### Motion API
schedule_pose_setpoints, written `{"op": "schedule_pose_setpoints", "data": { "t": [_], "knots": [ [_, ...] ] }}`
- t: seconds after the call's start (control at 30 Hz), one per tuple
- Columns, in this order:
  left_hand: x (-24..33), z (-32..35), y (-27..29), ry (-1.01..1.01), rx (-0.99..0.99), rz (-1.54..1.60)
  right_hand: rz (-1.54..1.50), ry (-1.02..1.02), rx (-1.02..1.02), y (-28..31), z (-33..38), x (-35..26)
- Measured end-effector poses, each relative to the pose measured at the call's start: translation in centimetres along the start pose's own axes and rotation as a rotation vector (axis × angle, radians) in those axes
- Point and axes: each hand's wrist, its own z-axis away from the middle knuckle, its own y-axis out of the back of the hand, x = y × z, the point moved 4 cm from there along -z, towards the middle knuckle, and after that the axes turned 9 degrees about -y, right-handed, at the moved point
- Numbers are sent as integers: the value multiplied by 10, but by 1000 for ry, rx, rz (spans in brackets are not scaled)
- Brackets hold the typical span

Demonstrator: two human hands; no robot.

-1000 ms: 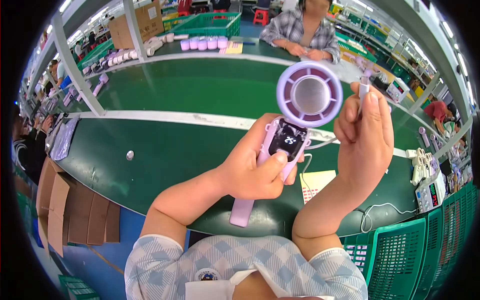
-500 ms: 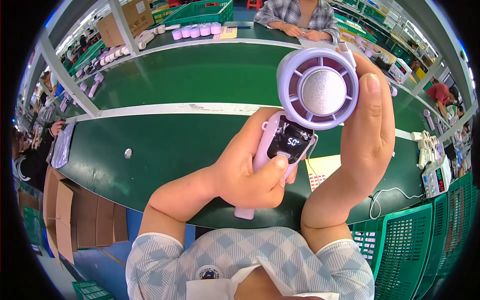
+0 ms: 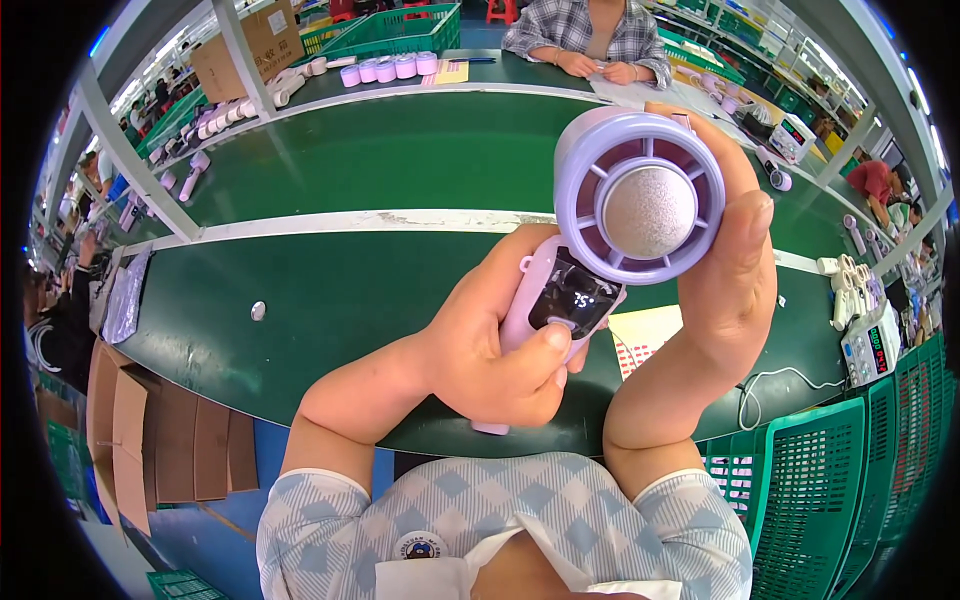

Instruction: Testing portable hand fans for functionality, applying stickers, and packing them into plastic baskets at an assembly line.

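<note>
A lilac handheld fan [image 3: 566,258] with a round, spoked head [image 3: 640,195] and a silvery centre disc is held up over the bench. My left hand [image 3: 515,365] is wrapped round its handle, the thumb on the button below a lit black display [image 3: 580,297]. The handle's lower end pokes out beneath the hand. My right hand [image 3: 735,260] curves along the right side of the fan head, its fingers reaching behind it and their tips partly hidden. Its thumb stands up, away from the head.
Yellow printed paper [image 3: 640,335] lies on the green bench [image 3: 350,300]. At the right stand a power supply [image 3: 868,345] with a white cable and green baskets [image 3: 815,480]. Cardboard boxes [image 3: 170,440] are at the left. Across the bench a person [image 3: 590,45] sits near several lilac rings.
The number on the fan's display has changed. The fan head has moved slightly down, and the right thumb has tilted outward to the right. A fan lying behind the right hand now shows more.
</note>
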Motion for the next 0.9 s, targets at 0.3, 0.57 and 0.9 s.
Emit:
{"op": "schedule_pose_setpoints", "data": {
  "t": [0.3,0.57,0.9],
  "knots": [
    [3,1,-2,43,1,11,-358,74,-74,-3,-6,5],
    [4,0,-4,45,-21,89,-383,-122,41,-3,-3,-2],
    [-4,-1,-2,-127,-30,-257,-79,-85,219,0,0,-10]
  ]
}}
